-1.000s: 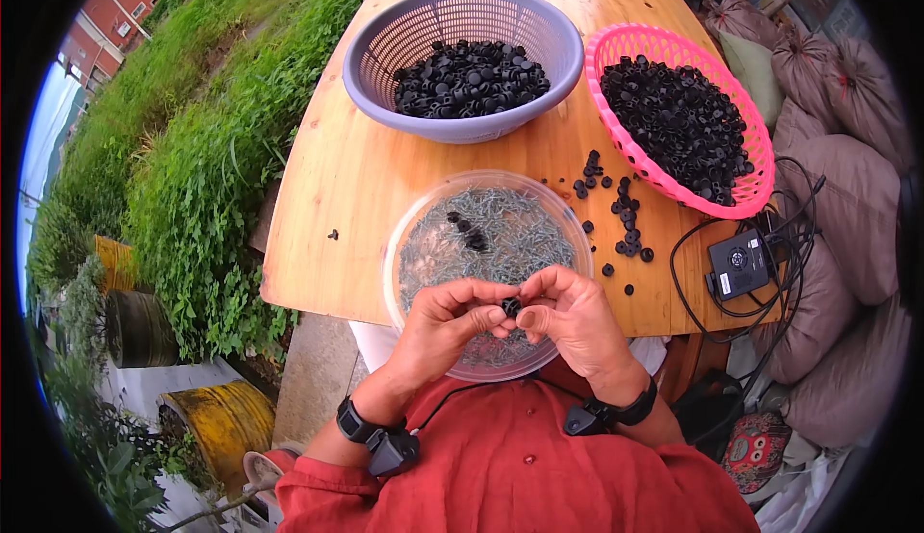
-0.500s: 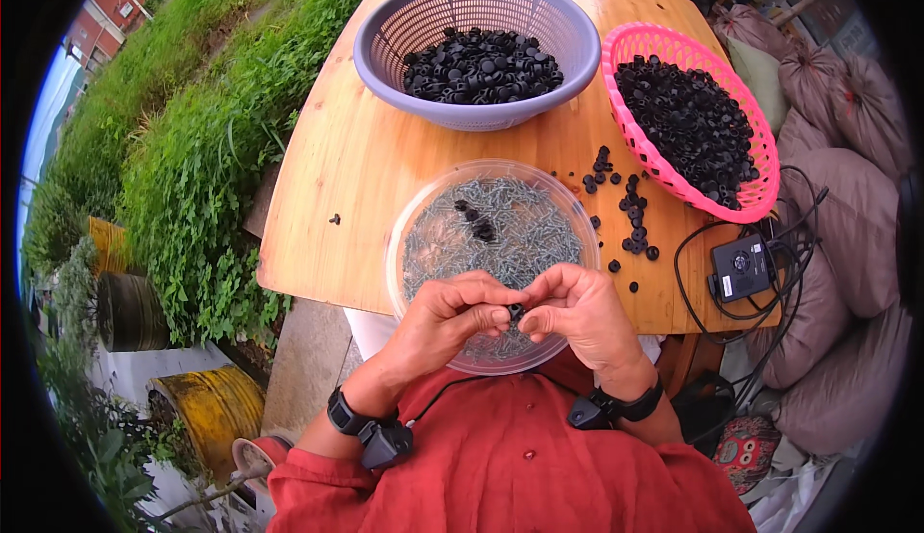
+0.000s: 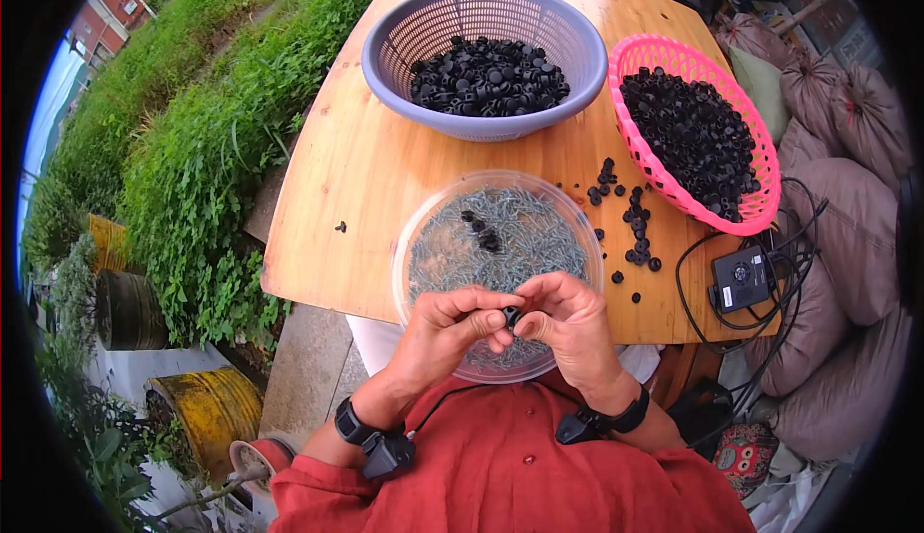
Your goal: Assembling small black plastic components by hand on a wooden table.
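My left hand and my right hand meet over the near side of a round clear plastic tub. Between their fingertips they pinch one small black plastic cap; whether a screw sits in it is hidden by the fingers. Many loose silver screws cover the bottom of the tub. A short cluster of black plastic parts lies on top of those screws.
Behind the tub stands a grey-purple colander heaped with black caps. A pink basket of black parts sits at the right. Loose black pieces are scattered on the wooden table. A black device with cables lies at the right edge.
Both hands still hold the black cap together, with slight finger movement. The whole view has shifted a little, so the table and containers appear slightly lower and further right.
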Demonstrator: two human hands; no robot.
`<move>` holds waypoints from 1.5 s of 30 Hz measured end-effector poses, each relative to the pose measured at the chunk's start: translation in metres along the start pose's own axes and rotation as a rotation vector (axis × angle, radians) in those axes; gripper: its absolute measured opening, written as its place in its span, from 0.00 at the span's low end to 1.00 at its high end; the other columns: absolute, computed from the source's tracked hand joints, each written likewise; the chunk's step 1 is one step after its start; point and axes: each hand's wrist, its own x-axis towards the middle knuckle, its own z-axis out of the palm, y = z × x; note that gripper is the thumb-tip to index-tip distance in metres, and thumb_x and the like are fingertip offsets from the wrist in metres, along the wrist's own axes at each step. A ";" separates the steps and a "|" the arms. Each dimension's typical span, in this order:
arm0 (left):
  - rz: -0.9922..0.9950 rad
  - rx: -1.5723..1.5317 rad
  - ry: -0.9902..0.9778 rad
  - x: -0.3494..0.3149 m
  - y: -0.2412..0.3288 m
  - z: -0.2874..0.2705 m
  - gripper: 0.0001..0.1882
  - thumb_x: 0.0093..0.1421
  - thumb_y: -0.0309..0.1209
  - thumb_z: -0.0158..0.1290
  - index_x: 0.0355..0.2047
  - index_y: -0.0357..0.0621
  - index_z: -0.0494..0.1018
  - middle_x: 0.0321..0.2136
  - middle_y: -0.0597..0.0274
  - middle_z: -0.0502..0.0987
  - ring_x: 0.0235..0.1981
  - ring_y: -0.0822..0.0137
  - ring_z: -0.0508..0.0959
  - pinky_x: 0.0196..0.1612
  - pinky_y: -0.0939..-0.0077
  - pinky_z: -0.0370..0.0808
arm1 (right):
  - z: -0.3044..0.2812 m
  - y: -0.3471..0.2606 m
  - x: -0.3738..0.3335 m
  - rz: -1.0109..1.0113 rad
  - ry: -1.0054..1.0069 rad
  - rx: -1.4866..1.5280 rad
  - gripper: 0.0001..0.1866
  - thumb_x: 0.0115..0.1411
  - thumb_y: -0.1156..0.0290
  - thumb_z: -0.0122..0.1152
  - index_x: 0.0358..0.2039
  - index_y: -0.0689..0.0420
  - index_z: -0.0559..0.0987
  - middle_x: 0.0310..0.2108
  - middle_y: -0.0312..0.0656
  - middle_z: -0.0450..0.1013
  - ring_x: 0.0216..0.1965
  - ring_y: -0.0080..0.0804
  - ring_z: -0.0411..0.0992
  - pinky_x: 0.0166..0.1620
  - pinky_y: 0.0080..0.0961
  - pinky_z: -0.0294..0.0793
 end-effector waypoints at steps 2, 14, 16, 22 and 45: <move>-0.006 -0.035 0.016 -0.003 0.000 0.001 0.11 0.58 0.20 0.48 0.41 0.34 0.74 0.29 0.61 0.75 0.27 0.75 0.76 0.32 0.83 0.75 | 0.002 -0.001 0.000 0.012 -0.028 0.036 0.12 0.51 0.83 0.61 0.36 0.62 0.73 0.32 0.39 0.73 0.32 0.22 0.72 0.38 0.18 0.74; 0.208 -0.019 0.060 -0.015 0.004 0.006 0.13 0.57 0.18 0.49 0.42 0.39 0.75 0.28 0.61 0.74 0.27 0.74 0.75 0.31 0.83 0.74 | 0.016 -0.005 0.002 -0.073 -0.222 -0.030 0.12 0.56 0.75 0.57 0.40 0.67 0.74 0.40 0.42 0.67 0.32 0.26 0.73 0.37 0.20 0.75; 0.211 -0.028 0.086 -0.017 0.004 0.006 0.13 0.57 0.19 0.49 0.42 0.39 0.75 0.28 0.61 0.74 0.27 0.74 0.75 0.31 0.84 0.74 | 0.020 -0.004 0.002 -0.145 -0.217 -0.073 0.13 0.56 0.72 0.57 0.39 0.67 0.74 0.40 0.42 0.67 0.31 0.26 0.72 0.37 0.19 0.75; 0.237 -0.027 0.156 -0.020 0.003 0.013 0.12 0.57 0.19 0.49 0.41 0.39 0.75 0.28 0.61 0.74 0.28 0.74 0.76 0.30 0.85 0.73 | 0.023 0.006 0.002 -0.171 -0.180 -0.005 0.12 0.56 0.70 0.57 0.37 0.66 0.74 0.38 0.40 0.67 0.29 0.21 0.69 0.35 0.18 0.73; 0.275 0.212 0.359 0.111 0.116 -0.013 0.29 0.56 0.29 0.55 0.55 0.31 0.59 0.43 0.49 0.70 0.40 0.65 0.74 0.43 0.79 0.73 | -0.075 -0.058 -0.008 -0.277 0.446 -0.259 0.08 0.58 0.74 0.56 0.37 0.63 0.75 0.32 0.38 0.72 0.27 0.19 0.68 0.31 0.13 0.67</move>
